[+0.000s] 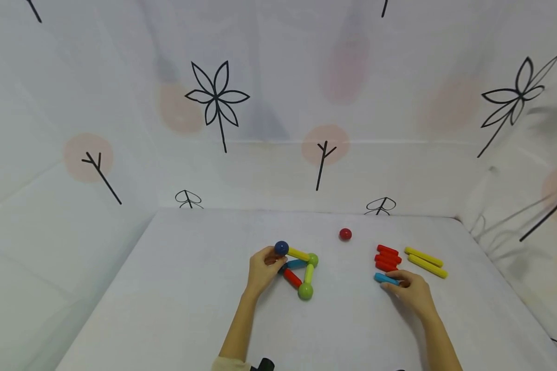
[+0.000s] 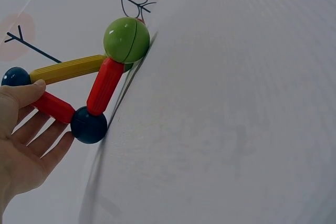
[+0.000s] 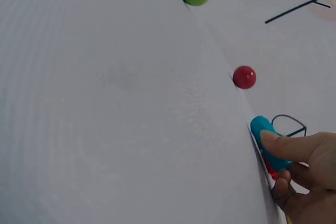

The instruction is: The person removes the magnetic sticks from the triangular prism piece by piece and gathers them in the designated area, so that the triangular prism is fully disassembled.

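My left hand (image 1: 261,270) holds a frame of toy rods and balls by its upper blue ball (image 1: 281,248), thumb and fingers around the red rod (image 2: 54,107) beside that ball. A yellow rod (image 1: 298,254) runs from this ball to a green ball (image 1: 313,259). Lower down, another red rod (image 1: 292,279) joins a dark blue ball (image 2: 88,125) to the front green ball (image 1: 306,291). A light green rod (image 1: 309,273) and a blue rod (image 1: 297,264) complete the shape. Off to the right, my right hand (image 1: 414,293) pinches a short blue rod (image 3: 270,145) between thumb and fingers.
Several short red rods (image 1: 387,257) lie just beyond the right hand. Two long yellow rods (image 1: 427,266) are to their right. A loose red ball (image 1: 345,234) sits farther back on the white table (image 1: 190,309). Patterned white cloth (image 1: 269,175) surrounds the table.
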`<state>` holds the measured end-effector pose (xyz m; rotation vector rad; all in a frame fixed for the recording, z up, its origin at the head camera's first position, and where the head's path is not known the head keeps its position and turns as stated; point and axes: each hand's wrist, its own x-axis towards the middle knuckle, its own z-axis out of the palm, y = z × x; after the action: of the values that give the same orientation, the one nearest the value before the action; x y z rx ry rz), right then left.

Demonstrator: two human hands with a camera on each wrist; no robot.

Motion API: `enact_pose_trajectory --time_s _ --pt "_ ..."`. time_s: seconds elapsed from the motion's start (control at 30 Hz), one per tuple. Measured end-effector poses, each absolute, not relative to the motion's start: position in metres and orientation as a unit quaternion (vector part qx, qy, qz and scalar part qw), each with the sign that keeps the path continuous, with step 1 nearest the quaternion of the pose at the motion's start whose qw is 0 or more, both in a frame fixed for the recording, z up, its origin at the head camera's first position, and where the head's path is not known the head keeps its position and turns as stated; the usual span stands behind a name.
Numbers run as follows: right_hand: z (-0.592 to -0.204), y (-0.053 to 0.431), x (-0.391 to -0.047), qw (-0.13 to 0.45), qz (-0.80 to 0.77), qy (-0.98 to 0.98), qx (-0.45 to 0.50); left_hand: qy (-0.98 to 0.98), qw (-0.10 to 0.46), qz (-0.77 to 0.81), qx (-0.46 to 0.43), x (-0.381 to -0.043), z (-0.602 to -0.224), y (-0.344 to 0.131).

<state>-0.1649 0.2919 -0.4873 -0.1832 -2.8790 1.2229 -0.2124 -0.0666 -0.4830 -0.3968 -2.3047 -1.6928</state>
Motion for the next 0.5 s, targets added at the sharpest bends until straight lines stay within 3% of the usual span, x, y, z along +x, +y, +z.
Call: enact_pose_trajectory --time_s 0.5 --pt "-0.4860 0.2945 -0.1699 0.016 0.365 -0.929 -0.051 -0.795 0.120 -0.581 -0.127 -0.2127 -0.4839 -0.0652"
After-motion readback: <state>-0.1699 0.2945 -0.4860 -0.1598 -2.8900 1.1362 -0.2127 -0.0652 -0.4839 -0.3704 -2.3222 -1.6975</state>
